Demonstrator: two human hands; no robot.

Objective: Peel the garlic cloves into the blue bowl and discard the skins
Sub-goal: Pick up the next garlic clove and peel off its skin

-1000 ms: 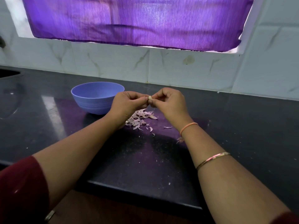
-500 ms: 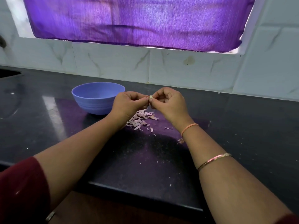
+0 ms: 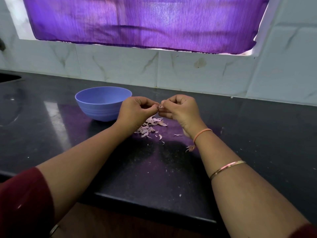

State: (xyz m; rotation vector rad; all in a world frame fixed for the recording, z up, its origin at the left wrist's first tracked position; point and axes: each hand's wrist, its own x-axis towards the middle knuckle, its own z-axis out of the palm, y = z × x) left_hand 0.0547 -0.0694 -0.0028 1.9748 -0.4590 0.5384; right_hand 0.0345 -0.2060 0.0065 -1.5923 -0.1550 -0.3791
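Pale pink garlic clove (image 3: 160,106) is pinched between the curled fingertips of left hand (image 3: 135,112) and right hand (image 3: 180,109), above the pile of skins (image 3: 151,126). The blue bowl (image 3: 99,109) stands just left of the left hand.

Left hand (image 3: 135,111) and right hand (image 3: 181,109) pinch garlic clove (image 3: 160,106) above skins (image 3: 151,126); blue bowl (image 3: 101,103) at left

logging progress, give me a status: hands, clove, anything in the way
Left hand and right hand both pinch one garlic clove, raised above the counter. Skins pile beneath them; blue bowl to their left, standing apart. Nothing blocks the bowl.
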